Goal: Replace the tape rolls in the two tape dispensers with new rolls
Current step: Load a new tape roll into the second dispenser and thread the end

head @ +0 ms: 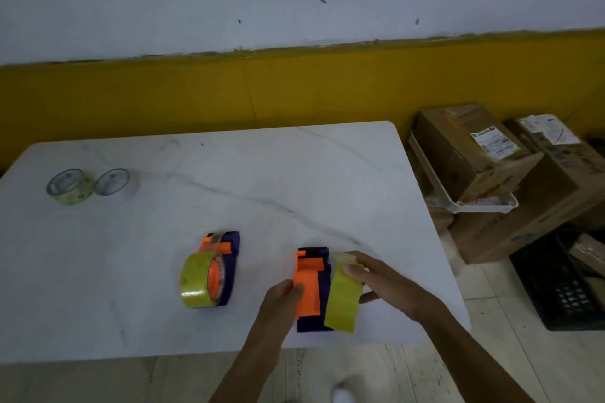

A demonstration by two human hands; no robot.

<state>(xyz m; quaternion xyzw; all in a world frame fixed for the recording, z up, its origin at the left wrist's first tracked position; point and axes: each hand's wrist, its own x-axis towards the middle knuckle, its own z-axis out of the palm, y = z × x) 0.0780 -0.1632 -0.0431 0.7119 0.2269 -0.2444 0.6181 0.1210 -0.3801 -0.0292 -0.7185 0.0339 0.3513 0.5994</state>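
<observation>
Left hand point(284, 296): near edge of the white marble-look surface point(294, 180), fingers closed on the near-left side of the orange-and-purple tape dispenser point(311, 288), pinching its orange plate.
Right hand point(376, 281): on the right side of that same dispenser, fingers curled around the yellow-green tape roll point(342, 299); thumb below, fingertips on the roll's far top edge.
Yellow-green tape roll: edge-on to the camera, pressed against the dispenser's right face; cannot tell if it sits on the hub or only alongside.
Held dispenser: standing on the surface near the front edge, right of centre, orange part to the left, dark purple body behind it.
Second orange-and-purple tape dispenser point(226, 267): left of the held one, clearly apart, not touched by either hand; a yellow-green roll point(196, 281) sits on its orange hub, on the left side.
Two clear, nearly used-up tape rolls point(91, 185): far left of the surface, side by side, just touching, well apart from both dispensers.
Right of surface: stacked brown cardboard boxes point(484, 154) with shipping labels, a white plastic tray point(458, 203) under one box, a black crate point(563, 285) on the floor.
Far: wall point(294, 26) with a yellow lower band, grey-white above.
</observation>
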